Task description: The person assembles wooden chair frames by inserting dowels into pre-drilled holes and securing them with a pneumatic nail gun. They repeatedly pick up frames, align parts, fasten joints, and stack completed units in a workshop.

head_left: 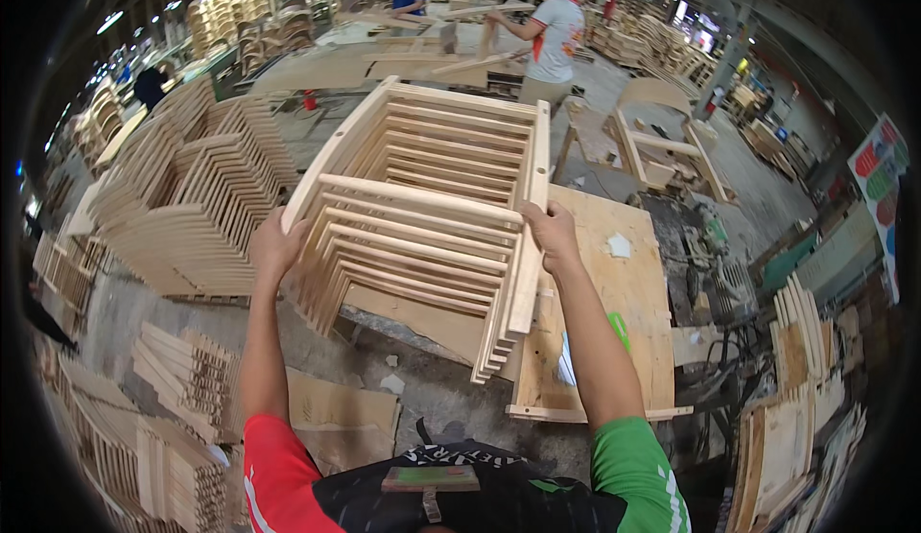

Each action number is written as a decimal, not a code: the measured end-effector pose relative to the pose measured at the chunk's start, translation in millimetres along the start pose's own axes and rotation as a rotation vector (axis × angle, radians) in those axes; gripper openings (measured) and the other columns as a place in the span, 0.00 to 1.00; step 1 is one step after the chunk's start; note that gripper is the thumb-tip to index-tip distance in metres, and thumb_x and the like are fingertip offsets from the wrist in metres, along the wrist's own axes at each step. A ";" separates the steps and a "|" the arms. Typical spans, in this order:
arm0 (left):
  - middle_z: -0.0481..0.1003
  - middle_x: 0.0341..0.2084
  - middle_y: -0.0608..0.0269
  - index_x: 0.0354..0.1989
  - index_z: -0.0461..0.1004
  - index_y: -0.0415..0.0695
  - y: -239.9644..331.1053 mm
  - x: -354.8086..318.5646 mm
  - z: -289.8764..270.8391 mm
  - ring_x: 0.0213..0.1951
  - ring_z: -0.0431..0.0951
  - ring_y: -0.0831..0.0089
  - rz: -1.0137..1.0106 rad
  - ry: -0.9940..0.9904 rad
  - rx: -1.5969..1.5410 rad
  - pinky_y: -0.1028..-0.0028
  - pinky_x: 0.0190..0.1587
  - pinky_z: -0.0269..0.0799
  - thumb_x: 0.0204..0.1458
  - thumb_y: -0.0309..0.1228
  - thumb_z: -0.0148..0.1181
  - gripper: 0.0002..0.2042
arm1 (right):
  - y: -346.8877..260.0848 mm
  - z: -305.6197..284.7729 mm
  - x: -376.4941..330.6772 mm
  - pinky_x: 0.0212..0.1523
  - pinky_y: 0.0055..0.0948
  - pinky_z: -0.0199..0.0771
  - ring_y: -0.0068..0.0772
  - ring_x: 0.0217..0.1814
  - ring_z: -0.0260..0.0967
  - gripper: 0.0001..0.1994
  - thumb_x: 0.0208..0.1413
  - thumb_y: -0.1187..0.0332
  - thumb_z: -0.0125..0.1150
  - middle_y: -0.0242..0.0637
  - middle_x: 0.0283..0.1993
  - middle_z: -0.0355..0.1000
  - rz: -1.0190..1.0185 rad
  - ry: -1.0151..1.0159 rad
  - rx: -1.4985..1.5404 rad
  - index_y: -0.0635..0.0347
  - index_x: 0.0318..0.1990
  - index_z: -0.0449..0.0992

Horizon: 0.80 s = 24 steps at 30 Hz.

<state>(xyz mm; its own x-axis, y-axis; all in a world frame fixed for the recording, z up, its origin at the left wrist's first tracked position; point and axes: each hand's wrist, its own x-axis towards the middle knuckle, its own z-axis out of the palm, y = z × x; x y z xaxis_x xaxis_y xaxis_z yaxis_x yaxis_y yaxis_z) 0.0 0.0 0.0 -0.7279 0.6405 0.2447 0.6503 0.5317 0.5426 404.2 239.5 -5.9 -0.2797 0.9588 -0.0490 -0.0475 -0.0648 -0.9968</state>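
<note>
Frame stack: a nested stack of pale wooden chair frames [422, 207] is leaning out ahead of the person, above the plywood worktop [624, 293], with the top frame's rail nearest the hands.
Left hand: the left hand [273, 245] is gripping the stack's left upright, its fingers wrapped around the wood.
Right hand: the right hand [549, 229] is holding the right upright near its top, its fingers closed on the edge.
Surroundings: a larger fanned pile of frames [182, 207] is sitting to the left; a co-worker in a white and orange shirt [554, 39] is working well beyond.
Risk: the nested frames are looking loosely seated, so tilting them further could, I judge, let the lower ones slide out and fall to the floor.
</note>
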 end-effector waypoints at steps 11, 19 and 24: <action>0.81 0.47 0.56 0.60 0.76 0.34 124.2 -131.2 38.0 0.50 0.81 0.67 0.285 -0.165 -1.040 0.67 0.58 0.75 0.66 0.32 0.65 0.18 | 112.6 -123.9 -170.2 0.38 0.21 0.73 0.17 0.38 0.72 0.16 0.72 0.58 0.62 0.25 0.39 0.78 0.123 0.292 0.147 0.57 0.58 0.81; 0.84 0.40 0.53 0.59 0.74 0.33 239.5 -283.0 151.9 0.40 0.81 0.72 0.557 -1.713 -0.931 0.70 0.49 0.77 0.61 0.37 0.70 0.23 | 228.2 -165.5 -414.6 0.48 0.34 0.79 0.34 0.46 0.81 0.14 0.64 0.61 0.67 0.40 0.45 0.84 0.439 0.440 -0.093 0.63 0.49 0.84; 0.84 0.41 0.58 0.59 0.75 0.34 322.4 -451.2 207.2 0.40 0.81 0.77 0.987 -1.977 -0.296 0.74 0.46 0.78 0.63 0.23 0.66 0.18 | 263.3 -214.0 -562.8 0.53 0.43 0.79 0.52 0.52 0.81 0.17 0.59 0.56 0.66 0.49 0.47 0.83 0.431 0.894 -0.202 0.58 0.49 0.84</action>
<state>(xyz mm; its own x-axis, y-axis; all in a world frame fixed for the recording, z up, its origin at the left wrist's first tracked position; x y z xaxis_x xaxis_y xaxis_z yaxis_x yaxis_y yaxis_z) 583.1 -2.8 -102.0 0.9079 0.2495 -0.3367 0.3822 -0.1633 0.9095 754.4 -258.0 -254.4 0.5896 0.7257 -0.3545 0.0740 -0.4856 -0.8710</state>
